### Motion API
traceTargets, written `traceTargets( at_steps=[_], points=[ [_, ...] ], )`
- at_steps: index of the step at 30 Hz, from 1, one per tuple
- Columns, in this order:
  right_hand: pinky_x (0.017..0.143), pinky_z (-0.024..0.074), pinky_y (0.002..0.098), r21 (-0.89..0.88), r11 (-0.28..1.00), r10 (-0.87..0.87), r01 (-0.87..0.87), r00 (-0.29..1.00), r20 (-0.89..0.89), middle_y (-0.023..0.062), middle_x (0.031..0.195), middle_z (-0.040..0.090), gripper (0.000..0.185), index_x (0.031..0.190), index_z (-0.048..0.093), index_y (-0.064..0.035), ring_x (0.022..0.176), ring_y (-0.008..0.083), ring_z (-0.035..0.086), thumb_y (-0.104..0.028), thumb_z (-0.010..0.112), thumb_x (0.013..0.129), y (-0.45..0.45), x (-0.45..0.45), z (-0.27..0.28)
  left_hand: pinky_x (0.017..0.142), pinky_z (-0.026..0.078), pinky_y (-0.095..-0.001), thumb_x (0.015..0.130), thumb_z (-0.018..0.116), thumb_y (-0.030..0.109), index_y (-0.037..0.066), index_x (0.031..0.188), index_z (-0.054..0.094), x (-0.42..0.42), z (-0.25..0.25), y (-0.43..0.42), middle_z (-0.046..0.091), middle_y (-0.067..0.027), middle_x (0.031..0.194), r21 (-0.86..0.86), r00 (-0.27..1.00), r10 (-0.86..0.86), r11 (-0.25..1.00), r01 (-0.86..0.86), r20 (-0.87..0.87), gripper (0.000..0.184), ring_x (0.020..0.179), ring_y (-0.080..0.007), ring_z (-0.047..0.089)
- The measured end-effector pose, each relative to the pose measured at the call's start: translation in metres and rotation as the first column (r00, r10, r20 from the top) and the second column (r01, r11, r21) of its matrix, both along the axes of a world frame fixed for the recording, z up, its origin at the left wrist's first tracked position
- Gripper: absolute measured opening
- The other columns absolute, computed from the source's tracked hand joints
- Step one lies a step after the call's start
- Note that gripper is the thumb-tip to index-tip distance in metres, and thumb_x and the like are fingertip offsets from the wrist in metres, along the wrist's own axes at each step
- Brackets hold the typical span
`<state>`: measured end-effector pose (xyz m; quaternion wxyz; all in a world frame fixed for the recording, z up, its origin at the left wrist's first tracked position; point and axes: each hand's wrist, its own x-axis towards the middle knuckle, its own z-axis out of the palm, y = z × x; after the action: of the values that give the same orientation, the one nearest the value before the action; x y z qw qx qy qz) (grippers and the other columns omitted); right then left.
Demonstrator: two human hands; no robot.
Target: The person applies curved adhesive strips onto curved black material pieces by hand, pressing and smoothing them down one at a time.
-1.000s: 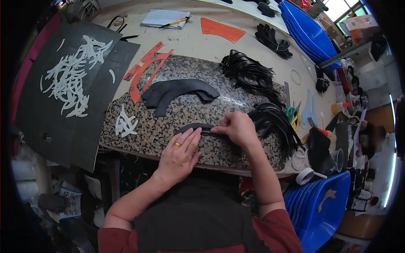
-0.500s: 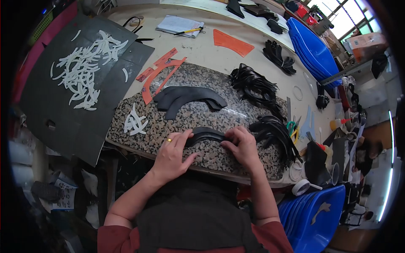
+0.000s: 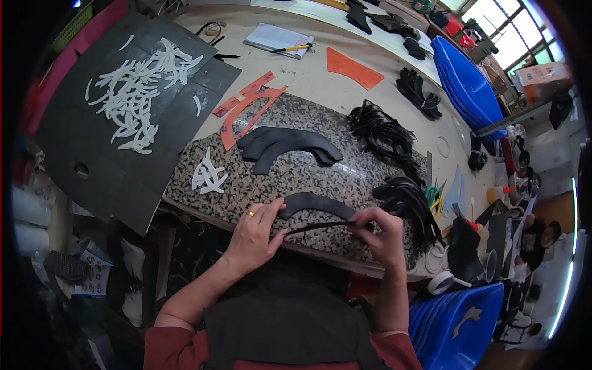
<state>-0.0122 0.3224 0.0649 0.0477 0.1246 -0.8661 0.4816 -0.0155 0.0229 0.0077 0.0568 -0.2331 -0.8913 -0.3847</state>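
Observation:
A curved black piece (image 3: pixel 317 202) lies on the speckled stone slab (image 3: pixel 296 111) near its front edge. Just in front of it, a thin black strip (image 3: pixel 317 226) spans between my two hands. My right hand (image 3: pixel 381 233) pinches the strip's right end. At the left end, my left hand (image 3: pixel 256 233) has its thumb by the strip and its fingertips at the curved piece; whether it grips the strip is hard to tell. Behind them lie overlapping curved black pieces (image 3: pixel 287 147). Bundles of black strips (image 3: pixel 410 200) rest right of my right hand.
White curved pieces lie on a dark board (image 3: pixel 203 83) at left, and a few more (image 3: pixel 209 172) on the slab. Orange templates (image 3: pixel 354 69), a notebook (image 3: pixel 277 38) and scissors (image 3: pixel 436 196) are on the table. Blue tubs (image 3: pixel 462 320) stand at lower right.
The thin strip has come away from the curved piece toward my body, with my right hand moved right and closed on its end. The camera view has shifted, so the table appears further right.

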Motion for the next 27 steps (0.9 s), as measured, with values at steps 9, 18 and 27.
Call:
traceTargets(
  at_steps=[9, 18, 27],
  points=[
    [0.089, 0.0503, 0.0230, -0.238, 0.839, -0.451, 0.489, 0.870, 0.200, 0.0038, 0.106, 0.073, 0.020, 0.100, 0.068, -0.0007, 0.092, 0.0082, 0.066, 0.005, 0.080, 0.084, 0.148, 0.016, 0.024, 0.096, 0.054, -0.0432, 0.086, 0.080, 0.009, 0.002, 0.140, 0.055, 0.007, -0.003, -0.009, 0.064, -0.0156, 0.127, 0.076, 0.997, 0.028, 0.997, -0.023, -0.067, 0.059, 0.112, -0.0345, 0.064],
    [0.074, 0.0570, 0.0341, 0.088, 0.990, 0.110, -0.110, 0.994, 0.011, 0.0086, 0.103, 0.071, 0.015, 0.098, 0.071, -0.0022, 0.090, 0.0208, 0.073, 0.001, 0.079, 0.085, -0.089, -0.062, -0.001, 0.087, 0.054, -0.0414, 0.085, 0.075, 0.000, 0.003, 0.122, 0.066, 0.003, 0.003, -0.038, 0.059, -0.0140, 0.114, 0.266, 0.962, 0.231, 0.946, -0.186, -0.148, 0.038, 0.100, -0.0334, 0.063],
    [0.086, 0.0567, 0.0460, 0.408, 0.811, 0.475, -0.419, 0.879, -0.041, 0.0137, 0.106, 0.061, 0.019, 0.107, 0.068, -0.0076, 0.103, 0.0344, 0.066, -0.011, 0.071, 0.089, -0.224, -0.126, -0.051, 0.094, 0.052, -0.0445, 0.091, 0.071, 0.005, 0.006, 0.110, 0.076, -0.065, -0.008, -0.139, 0.071, -0.0092, 0.111, -0.013, 0.945, 0.266, 0.962, -0.274, -0.189, 0.020, 0.107, -0.0341, 0.063]
  ],
)
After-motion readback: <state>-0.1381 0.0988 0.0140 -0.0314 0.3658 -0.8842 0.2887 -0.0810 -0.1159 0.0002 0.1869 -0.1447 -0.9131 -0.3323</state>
